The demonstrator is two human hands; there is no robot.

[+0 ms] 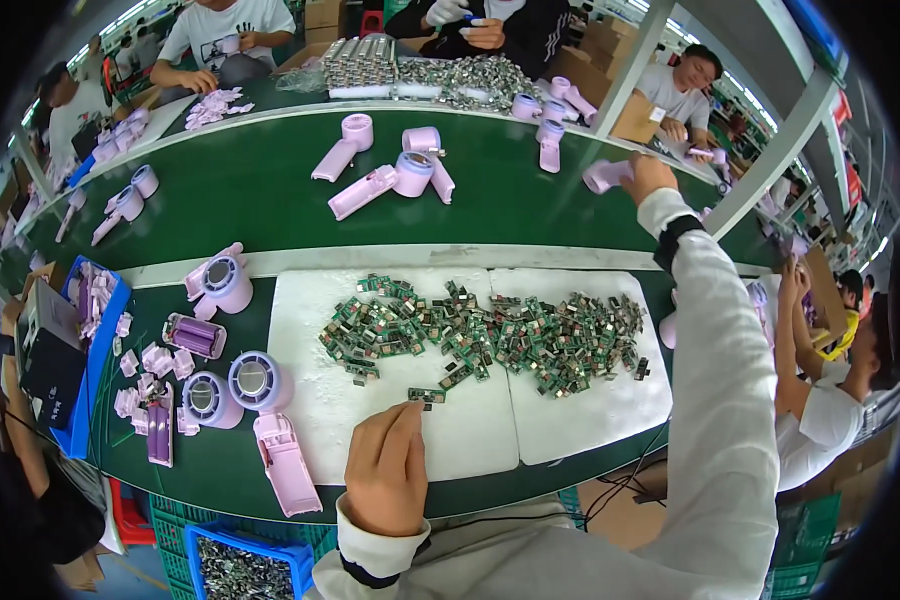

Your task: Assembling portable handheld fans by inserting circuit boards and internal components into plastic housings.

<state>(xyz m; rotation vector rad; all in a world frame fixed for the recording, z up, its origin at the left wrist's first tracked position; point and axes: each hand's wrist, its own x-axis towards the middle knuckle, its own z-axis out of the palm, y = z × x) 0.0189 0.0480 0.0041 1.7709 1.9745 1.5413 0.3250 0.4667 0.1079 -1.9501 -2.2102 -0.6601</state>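
- A green circuit board [427, 396] is pinched by the left hand [386, 468], just beyond its fingertips, long axis crosswise, over white foam [470, 432].
- A pink fan body [602, 177] is gripped by the farther right hand [653, 178].

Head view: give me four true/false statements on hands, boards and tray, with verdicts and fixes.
1. The left hand touches a small green circuit board. True.
2. The right hand rests on the board heap. False: the right hand holds a pink housing beyond it.
3. The board heap lies on white foam. True.
4. The blue tray stands right of the foam. False: the blue tray is to its left.
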